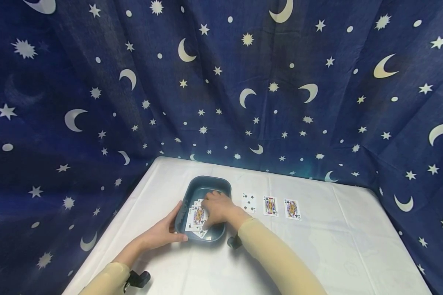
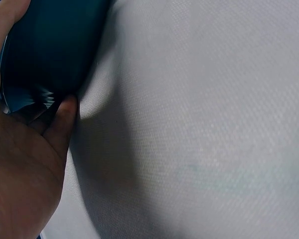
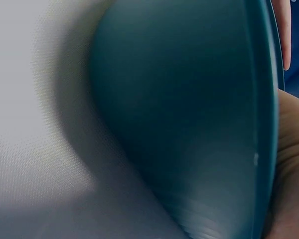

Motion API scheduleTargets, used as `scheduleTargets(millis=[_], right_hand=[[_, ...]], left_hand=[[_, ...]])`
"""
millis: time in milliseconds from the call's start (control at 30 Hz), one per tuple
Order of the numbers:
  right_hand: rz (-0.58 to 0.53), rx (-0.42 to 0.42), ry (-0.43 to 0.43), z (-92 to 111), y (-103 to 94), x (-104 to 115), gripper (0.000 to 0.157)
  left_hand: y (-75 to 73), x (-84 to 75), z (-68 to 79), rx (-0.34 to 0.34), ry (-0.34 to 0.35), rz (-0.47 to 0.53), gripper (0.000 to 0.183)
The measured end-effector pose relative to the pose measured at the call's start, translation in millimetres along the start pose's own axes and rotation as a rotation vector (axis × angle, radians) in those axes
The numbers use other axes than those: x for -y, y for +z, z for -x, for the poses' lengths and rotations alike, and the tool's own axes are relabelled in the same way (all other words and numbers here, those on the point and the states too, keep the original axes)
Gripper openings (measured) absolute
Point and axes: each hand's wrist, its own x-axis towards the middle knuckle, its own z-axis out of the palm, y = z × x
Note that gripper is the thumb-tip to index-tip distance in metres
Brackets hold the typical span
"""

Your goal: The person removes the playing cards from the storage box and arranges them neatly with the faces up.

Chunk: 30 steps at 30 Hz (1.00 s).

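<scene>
A dark teal rectangular tray stands on the white table, with several overlapping playing cards in its near half, a face card uppermost. My left hand grips the tray's left side, thumb at the near corner and fingers along the outer wall. In the left wrist view the fingertips press the tray's side. Reaching in over the right wall, my right hand has its fingers bent over the right edge of the cards and its thumb low beside them. The tray wall hides most of that hand in the right wrist view.
Right of the tray lie a number card with black pips and two face cards, one in the middle and one farther right, in a row. A dark blue curtain with moons and stars hangs behind the table.
</scene>
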Motion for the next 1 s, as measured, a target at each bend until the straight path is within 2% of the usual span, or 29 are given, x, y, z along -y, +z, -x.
scheduleTargets(millis=[233, 667, 833, 1000], right_hand=[[-0.002, 0.008, 0.005, -3, 2.6, 0, 0.091], [-0.049, 0.012, 0.003, -4, 0.0, -4, 0.09], [-0.09, -0.03, -0.024, -3, -4.5, -8, 0.092], [-0.133, -0.078, -0.052, 8, -18.2, -14, 0.09]], left_hand=[[0.5, 1.2, 1.5, -0.011, -0.012, -0.01, 0.12], [-0.7, 3.1, -0.7, -0.01, 0.012, -0.006, 0.12], [-0.8, 2.6, -0.3, -0.008, 0.019, -0.005, 0.12], [0.4, 1.8, -0.2, -0.013, 0.006, -0.016, 0.119]])
